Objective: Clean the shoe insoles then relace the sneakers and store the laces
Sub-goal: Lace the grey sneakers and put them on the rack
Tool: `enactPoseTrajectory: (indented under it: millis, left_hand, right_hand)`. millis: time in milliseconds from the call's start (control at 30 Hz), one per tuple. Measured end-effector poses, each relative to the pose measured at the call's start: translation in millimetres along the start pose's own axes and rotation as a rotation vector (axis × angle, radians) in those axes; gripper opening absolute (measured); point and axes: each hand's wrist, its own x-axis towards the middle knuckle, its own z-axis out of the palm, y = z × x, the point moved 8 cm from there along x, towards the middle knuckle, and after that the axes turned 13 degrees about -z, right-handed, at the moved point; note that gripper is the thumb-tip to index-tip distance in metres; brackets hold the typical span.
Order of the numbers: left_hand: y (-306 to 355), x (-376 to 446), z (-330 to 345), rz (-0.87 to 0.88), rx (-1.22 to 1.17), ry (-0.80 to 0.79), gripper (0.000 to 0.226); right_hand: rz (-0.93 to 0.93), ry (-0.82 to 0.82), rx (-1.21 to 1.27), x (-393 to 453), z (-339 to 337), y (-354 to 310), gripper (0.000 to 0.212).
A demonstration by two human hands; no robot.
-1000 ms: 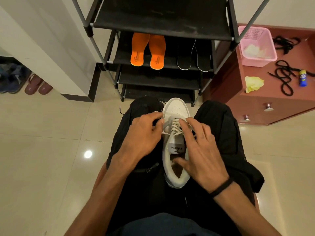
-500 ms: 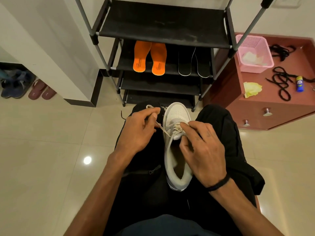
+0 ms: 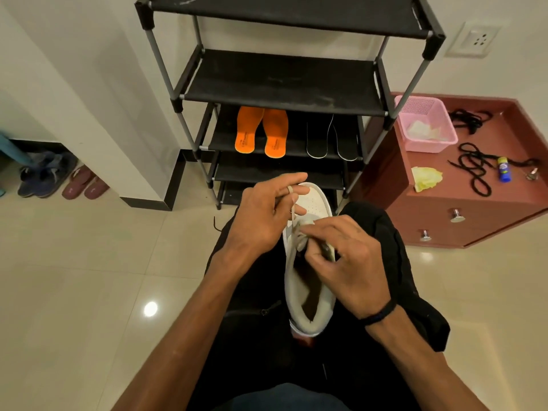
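Currently, I am drawing the soft, limp lace [image 3: 293, 210], looped over my left hand [image 3: 264, 215], from the light white sneaker [image 3: 308, 262] lying between my thighs, while my right hand [image 3: 347, 262] is pinching its pliable tongue near the eyelets.

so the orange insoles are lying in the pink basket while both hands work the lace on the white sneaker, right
Not quite: the head view shows the orange insoles on a shoe rack shelf, not in the pink basket. Both hands, left and right, do work the lace on the white sneaker.
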Motion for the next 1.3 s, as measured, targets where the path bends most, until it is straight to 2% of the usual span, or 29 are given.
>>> enactPoseTrajectory:
  millis: [200,300,400,533,633,700,767,900,1000,1133,1300]
  left_hand:
    - [3.0,1.3,-6.2,-0.017,-0.014,0.004,0.039]
    - [3.1,0.5,-6.1,-0.020,-0.024,-0.006,0.039]
    - [13.3,6.5,-14.9,0.015,-0.043,0.020,0.039]
    - [46.4,20.4,-30.0,0.108,-0.036,0.054,0.040]
    - [78.7,28.0,-42.2,0.211,-0.027,0.083,0.045]
    - [98.3,29.5,-46.0,0.286,0.011,0.083,0.056]
    - [110.8,29.3,-43.9,0.331,0.060,0.058,0.071]
    - [116.4,27.8,-36.8,0.315,0.063,0.036,0.083]
    - [120.1,28.2,-34.8,0.313,0.057,0.038,0.070]
    - [128.6,28.5,-36.2,0.342,0.062,0.048,0.033]
    - [135.2,26.1,-44.9,0.345,0.067,0.059,0.026]
  right_hand:
    - [0.262,0.005,0.253,-5.3,-4.0,27.7,0.021]
    - [0.454,0.096,0.419,-6.7,-8.8,40.2,0.018]
    - [0.524,0.220,0.497,10.8,-25.1,47.6,0.018]
    - [0.446,0.278,0.415,52.0,-55.7,53.4,0.032]
    - [0.339,0.158,0.294,79.0,-63.9,48.9,0.041]
    - [0.295,0.103,0.233,89.7,-65.7,45.0,0.031]
    - [0.251,0.123,0.196,99.5,-72.2,40.9,0.017]
    - [0.234,0.166,0.161,115.9,-87.0,38.6,0.012]
    - [0.228,0.127,0.155,122.9,-89.2,37.6,0.010]
    - [0.242,0.117,0.176,125.9,-93.4,39.8,0.007]
    - [0.291,0.084,0.192,125.0,-98.0,44.7,0.003]
